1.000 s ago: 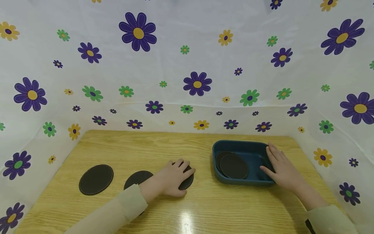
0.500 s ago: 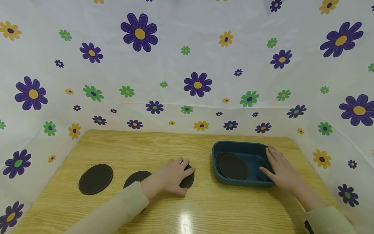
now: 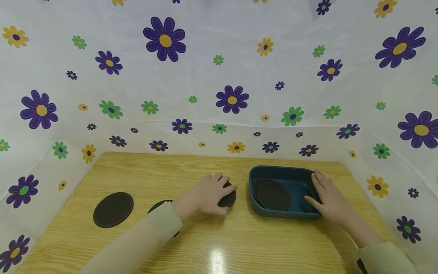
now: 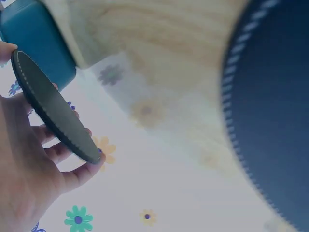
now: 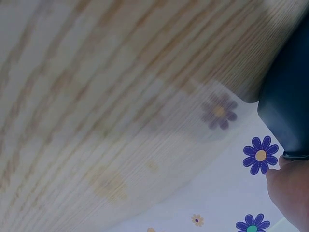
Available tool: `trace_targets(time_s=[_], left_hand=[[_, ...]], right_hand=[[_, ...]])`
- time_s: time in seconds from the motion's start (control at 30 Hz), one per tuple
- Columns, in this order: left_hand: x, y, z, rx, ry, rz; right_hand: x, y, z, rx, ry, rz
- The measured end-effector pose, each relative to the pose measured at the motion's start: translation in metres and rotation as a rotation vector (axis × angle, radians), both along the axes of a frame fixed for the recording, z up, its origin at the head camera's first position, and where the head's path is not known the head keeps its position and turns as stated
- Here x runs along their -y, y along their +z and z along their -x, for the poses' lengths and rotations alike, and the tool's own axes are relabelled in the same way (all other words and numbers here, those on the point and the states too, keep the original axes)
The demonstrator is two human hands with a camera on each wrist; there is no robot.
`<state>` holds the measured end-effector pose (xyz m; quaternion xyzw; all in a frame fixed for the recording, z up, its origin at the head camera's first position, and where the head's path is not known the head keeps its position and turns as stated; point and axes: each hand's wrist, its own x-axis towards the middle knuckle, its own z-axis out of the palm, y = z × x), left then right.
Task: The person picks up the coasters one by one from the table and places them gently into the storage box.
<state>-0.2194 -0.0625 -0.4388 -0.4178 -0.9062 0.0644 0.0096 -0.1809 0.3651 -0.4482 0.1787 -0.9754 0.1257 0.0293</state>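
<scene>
My left hand (image 3: 207, 196) grips a black round coaster (image 3: 228, 198) with light edge stitching, thumb on one edge and fingers around the other side. In the left wrist view this coaster (image 4: 55, 108) is tilted in the hand, close to the blue bin (image 4: 36, 41). My right hand (image 3: 330, 199) holds the right end of the bin (image 3: 285, 215), its thumb over the inside and its fingers along the end wall. Inside the bin, at its left end, one black coaster (image 3: 273, 195) overlaps another coaster (image 3: 260, 183).
A black coaster (image 3: 113, 209) lies at the left of the wooden table (image 3: 260, 247). Nearer the middle, the left sleeve (image 3: 161, 224) partly hides another coaster (image 3: 159, 204); a dark edge shows below the sleeve. A flower-print cloth (image 3: 198, 76) stands behind and beside the table.
My left hand has moved right and slightly away from me, carrying the coaster closer to the bin. The right hand and the bin have stayed in place.
</scene>
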Motion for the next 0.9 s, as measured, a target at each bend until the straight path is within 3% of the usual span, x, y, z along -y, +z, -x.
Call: trace_targets(time_s=[0.6, 0.9], left_hand=[[-0.044, 0.033, 0.018, -0.046, -0.036, -0.059], [-0.078, 0.038, 0.022, -0.079, -0.067, -0.042]], right_hand=[[0.001, 0.001, -0.001, -0.004, -0.004, 0.003], [0.001, -0.001, -0.001, -0.014, -0.001, -0.007]])
